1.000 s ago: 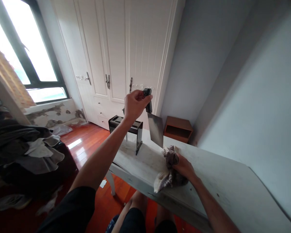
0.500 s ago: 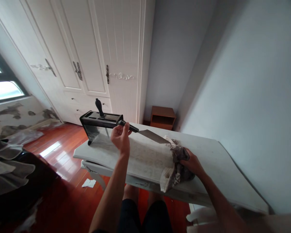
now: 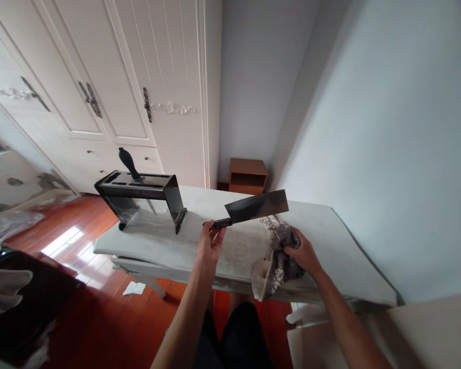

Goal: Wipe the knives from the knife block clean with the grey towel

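A cleaver [image 3: 258, 206] with a broad dark blade and a black handle is held above the white table [image 3: 200, 205]. My left hand [image 3: 210, 245] is closed on its handle, and the blade points right. My right hand [image 3: 300, 252] grips a bunched brown and cream cloth [image 3: 282, 246], part of which hangs toward the table's front edge. The blade is just above the cloth; whether they touch I cannot tell. To the left stands a black knife block [image 3: 140, 185] with open sides, one black-handled knife [image 3: 127, 161] upright in its top.
White wardrobe doors [image 3: 169, 61] rise behind the table. A small brown cabinet [image 3: 248, 166] sits in the far corner beside the pale wall [image 3: 369, 128]. White paper [image 3: 134, 288] lies on the red floor. A dark piece with pale cloth [image 3: 7, 282] is at left.
The cleaver has turned over, its blade coming up off the cloth to show its broad face. My left hand has moved away from the knife block. The view has shifted right.
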Motion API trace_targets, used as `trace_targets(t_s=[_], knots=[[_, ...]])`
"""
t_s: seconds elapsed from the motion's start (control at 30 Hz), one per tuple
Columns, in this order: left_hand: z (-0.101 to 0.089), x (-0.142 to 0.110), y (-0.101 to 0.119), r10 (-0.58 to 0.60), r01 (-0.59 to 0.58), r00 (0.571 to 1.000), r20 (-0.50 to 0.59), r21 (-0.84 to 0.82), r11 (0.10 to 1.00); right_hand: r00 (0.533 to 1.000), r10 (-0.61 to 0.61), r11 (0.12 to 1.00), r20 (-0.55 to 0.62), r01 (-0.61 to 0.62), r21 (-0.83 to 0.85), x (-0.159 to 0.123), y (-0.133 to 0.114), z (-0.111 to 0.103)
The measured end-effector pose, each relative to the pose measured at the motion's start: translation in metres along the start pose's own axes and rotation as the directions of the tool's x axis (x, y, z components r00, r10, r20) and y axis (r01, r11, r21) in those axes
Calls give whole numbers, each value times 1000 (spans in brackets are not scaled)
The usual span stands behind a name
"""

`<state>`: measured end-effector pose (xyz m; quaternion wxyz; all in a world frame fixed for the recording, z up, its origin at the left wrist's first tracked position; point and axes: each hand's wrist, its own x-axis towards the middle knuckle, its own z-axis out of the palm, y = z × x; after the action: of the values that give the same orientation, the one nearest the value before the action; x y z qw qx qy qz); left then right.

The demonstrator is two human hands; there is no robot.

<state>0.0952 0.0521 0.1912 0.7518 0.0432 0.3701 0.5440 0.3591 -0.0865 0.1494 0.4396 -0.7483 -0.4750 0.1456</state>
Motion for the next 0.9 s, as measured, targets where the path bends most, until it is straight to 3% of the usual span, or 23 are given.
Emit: trace_targets(t_s=[0.2, 0.33, 0.43, 0.5, 0.6, 0.77, 0.9], knots=[[-11, 0, -15, -279, 279, 960, 15, -80, 957, 999, -22, 998, -33, 23, 51, -4, 2, 2], [-17, -6, -15, -352, 365, 919, 179, -49, 930, 999, -30, 996, -27, 32, 79, -6, 6, 3], [-22, -9, -13, -409, 412, 892, 191, 24, 911, 999, -35, 996, -26, 37, 84, -7, 7, 3], [-26, -10, -14, -402, 395, 896, 187, 78, 916, 999, -37, 995, -27, 39, 93, -7, 8, 3], [-33, -9, -19, -340, 289, 896, 286, 207, 935, 999, -28, 993, -33, 32, 112, -7, 10, 3], [-39, -8, -25, -291, 113, 823, 488, 361, 926, 998, -10, 989, -63, 20, 146, -8, 11, 5], [-39, -9, -24, -355, 69, 738, 574, 459, 886, 995, 15, 982, -96, 3, 189, -8, 9, 5]])
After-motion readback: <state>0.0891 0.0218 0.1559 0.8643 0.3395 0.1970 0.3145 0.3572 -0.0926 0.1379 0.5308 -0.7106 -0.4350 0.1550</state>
